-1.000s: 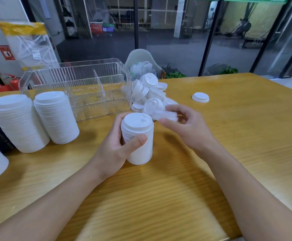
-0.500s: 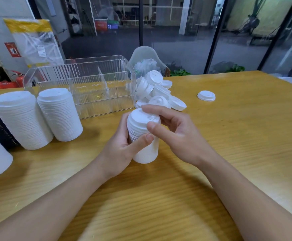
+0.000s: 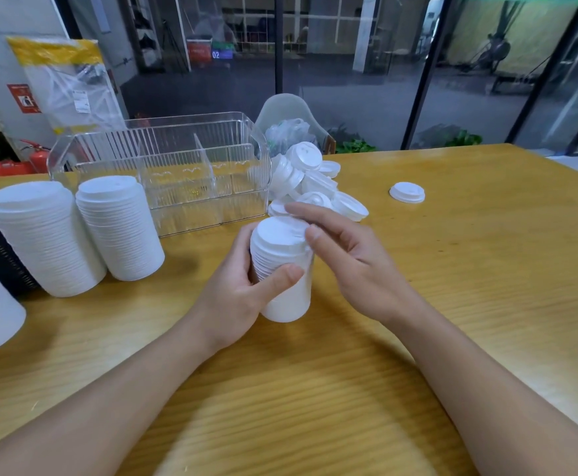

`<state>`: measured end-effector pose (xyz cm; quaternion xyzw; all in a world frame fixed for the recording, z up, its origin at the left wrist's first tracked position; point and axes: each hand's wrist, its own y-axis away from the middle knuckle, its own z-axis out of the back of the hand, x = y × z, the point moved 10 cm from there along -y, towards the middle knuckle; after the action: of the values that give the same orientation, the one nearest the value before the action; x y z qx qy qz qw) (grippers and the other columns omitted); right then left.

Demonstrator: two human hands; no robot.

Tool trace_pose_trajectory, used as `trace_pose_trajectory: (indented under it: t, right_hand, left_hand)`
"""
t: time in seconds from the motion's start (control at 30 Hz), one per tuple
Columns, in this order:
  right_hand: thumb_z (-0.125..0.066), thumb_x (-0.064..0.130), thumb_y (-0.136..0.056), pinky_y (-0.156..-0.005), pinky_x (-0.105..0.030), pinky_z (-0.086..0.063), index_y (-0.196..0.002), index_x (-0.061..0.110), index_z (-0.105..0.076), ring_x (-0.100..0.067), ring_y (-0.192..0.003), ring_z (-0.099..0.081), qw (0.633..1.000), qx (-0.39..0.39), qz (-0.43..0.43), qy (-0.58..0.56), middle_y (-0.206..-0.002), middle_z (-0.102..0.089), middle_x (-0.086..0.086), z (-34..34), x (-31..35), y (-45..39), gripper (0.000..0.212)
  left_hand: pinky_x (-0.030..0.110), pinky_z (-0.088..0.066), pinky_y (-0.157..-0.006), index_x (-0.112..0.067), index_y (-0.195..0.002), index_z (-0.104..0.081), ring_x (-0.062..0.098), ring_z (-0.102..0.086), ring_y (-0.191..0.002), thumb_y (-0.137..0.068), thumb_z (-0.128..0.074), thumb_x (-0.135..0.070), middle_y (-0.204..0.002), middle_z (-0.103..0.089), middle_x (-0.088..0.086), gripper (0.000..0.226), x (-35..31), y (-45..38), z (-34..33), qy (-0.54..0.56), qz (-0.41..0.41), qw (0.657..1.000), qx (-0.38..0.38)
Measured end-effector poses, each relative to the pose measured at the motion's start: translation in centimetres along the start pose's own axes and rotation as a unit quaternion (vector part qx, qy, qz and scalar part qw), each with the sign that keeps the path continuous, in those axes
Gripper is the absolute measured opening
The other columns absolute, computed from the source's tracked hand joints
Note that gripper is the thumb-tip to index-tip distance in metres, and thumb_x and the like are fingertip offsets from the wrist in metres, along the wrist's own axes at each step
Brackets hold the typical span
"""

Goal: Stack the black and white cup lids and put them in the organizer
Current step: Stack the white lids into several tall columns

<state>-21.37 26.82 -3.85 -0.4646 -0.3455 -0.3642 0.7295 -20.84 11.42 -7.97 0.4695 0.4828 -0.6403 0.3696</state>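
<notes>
Left hand (image 3: 236, 297) grips white lid stack (image 3: 282, 269) upright on the table (image 3: 452, 304), near the clear organizer (image 3: 177, 173). Right hand (image 3: 346, 259) open, straight fingers touching the stack's top. Loose lids (image 3: 315, 187) piled just behind.

The wooden table (image 3: 452, 269) carries a clear organizer (image 3: 177, 173), two tall lid stacks (image 3: 85, 231), loose lids (image 3: 315, 187) and one apart (image 3: 407, 192).

On the tabletop (image 3: 452, 286) we see the held stack (image 3: 282, 269) at centre, the organizer (image 3: 164, 173) at eleven o'clock, two lid stacks (image 3: 119, 228) at nine, loose lids (image 3: 315, 187) at twelve, a lone lid (image 3: 407, 192) at two.
</notes>
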Motion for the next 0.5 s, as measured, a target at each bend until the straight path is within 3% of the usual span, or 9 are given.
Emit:
trace_pose_trajectory:
  t: [0.07, 0.2, 0.33, 0.43, 0.5]
  right_hand:
    - [-0.056, 0.014, -0.113, -0.116, -0.033, -0.048, -0.144, 0.021, -0.068, -0.009, -0.138, -0.060, 0.999, -0.051, -0.011, 0.011, -0.141, -0.070, 0.009, 1.9, -1.0, -0.6, 0.034]
    - [-0.069, 0.007, -0.099, -0.122, -0.036, -0.040, -0.145, 0.029, -0.064, -0.002, -0.145, -0.050, 0.977, -0.112, -0.021, 0.179, -0.149, -0.062, 0.018, 4.9, -3.5, -2.1, 0.051]
    - [-0.071, 0.009, -0.091, -0.127, -0.050, -0.032, -0.152, 0.031, -0.057, -0.002, -0.152, -0.039, 0.959, -0.085, -0.009, 0.271, -0.159, -0.052, 0.015, 4.9, -4.7, -4.4, 0.066]
    - [-0.071, 0.009, -0.092, -0.132, -0.043, -0.019, -0.158, 0.029, -0.050, 0.004, -0.152, -0.026, 0.956, -0.039, -0.022, 0.291, -0.163, -0.046, 0.014, 3.5, -5.3, -5.3, 0.072]
    - [-0.070, 0.012, -0.096, -0.130, -0.038, -0.018, -0.161, 0.030, -0.045, -0.008, -0.154, -0.027, 0.953, -0.017, -0.036, 0.300, -0.163, -0.045, 0.012, 2.9, -5.8, -5.5, 0.072]
  left_hand:
    - [0.025, -0.055, -0.098, -0.029, -0.148, -0.053, 0.012, -0.069, -0.127, -0.092, -0.083, -0.041, -0.137, -0.072, -0.010, 0.064, -0.1, -0.2, 0.7, -0.001, 0.005, 1.000, -0.023]
    - [0.021, -0.055, -0.094, -0.029, -0.145, -0.056, 0.011, -0.070, -0.124, -0.089, -0.083, -0.039, -0.133, -0.074, -0.010, 0.063, -0.1, -0.5, 1.6, 0.004, 0.014, 0.998, -0.054]
    - [0.024, -0.056, -0.093, -0.029, -0.143, -0.057, 0.010, -0.071, -0.122, -0.088, -0.084, -0.042, -0.131, -0.074, -0.010, 0.063, 0.0, -0.4, 1.7, 0.003, 0.021, 0.998, -0.060]
    - [0.027, -0.056, -0.093, -0.028, -0.143, -0.058, 0.013, -0.071, -0.122, -0.086, -0.087, -0.041, -0.132, -0.074, -0.008, 0.064, 0.2, -0.5, 1.9, 0.010, 0.020, 0.997, -0.069]
    - [0.027, -0.057, -0.093, -0.027, -0.142, -0.059, 0.013, -0.072, -0.121, -0.086, -0.087, -0.038, -0.131, -0.074, -0.007, 0.064, 0.2, -0.5, 2.0, 0.015, 0.018, 0.997, -0.072]
